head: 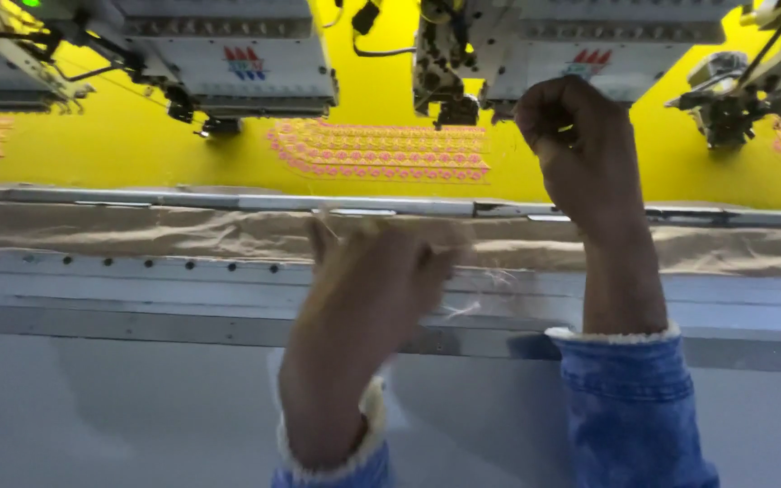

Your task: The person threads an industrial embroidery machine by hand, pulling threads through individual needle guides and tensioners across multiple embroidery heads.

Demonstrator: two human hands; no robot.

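Red-and-blue striped labels (pixel 244 63) (pixel 589 61) on both white machine heads

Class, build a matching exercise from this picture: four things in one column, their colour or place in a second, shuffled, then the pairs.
1. stretched fabric
2. stitched floral panel
3. frayed cloth strip
4. right hand

a. pink and orange
b. raised, closed in a fist, near a machine head
c. bright yellow
d. tan, along the grey metal rail

Pairs: 1-c, 2-a, 3-d, 4-b

Fabric (pixel 137 149) across upper frame: bright yellow. Embroidered panel (pixel 380 150) upper centre: pink-orange rows. Machine heads (pixel 255 63) top: white-grey, red-blue marks. Backing strip (pixel 183 230) mid-frame: tan. Sleeve cuffs (pixel 630 407) lower right: mottled blue denim, cream edging.
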